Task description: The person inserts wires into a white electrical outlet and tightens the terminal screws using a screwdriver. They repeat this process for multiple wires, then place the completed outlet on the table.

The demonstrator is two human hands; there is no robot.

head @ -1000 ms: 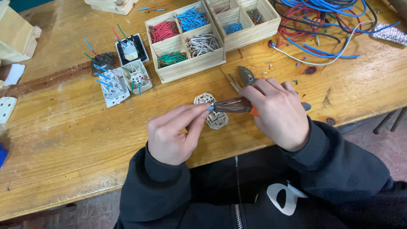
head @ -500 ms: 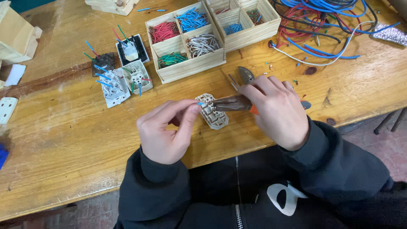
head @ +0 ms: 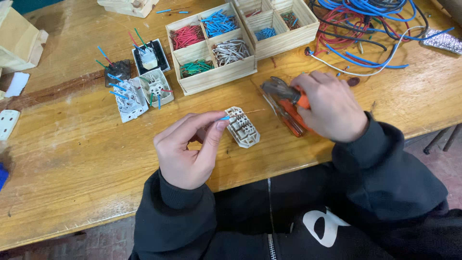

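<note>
Pinching a short blue wire [head: 225, 117] against a white socket module [head: 242, 126], the left hand [head: 185, 149] holds both at table centre; at three o'clock the right hand [head: 332, 106] is closed around orange-handled pliers [head: 284, 93]; wooden wire trays [head: 211, 45] sit at twelve o'clock.

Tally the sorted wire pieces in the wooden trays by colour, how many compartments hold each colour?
Red wire pieces: 1 compartment
Blue wire pieces: 2 compartments, the second in the next tray
Green wire pieces: 1 compartment
White wire pieces: 1 compartment
Total: 5 compartments; the two far ones look mixed.
</note>
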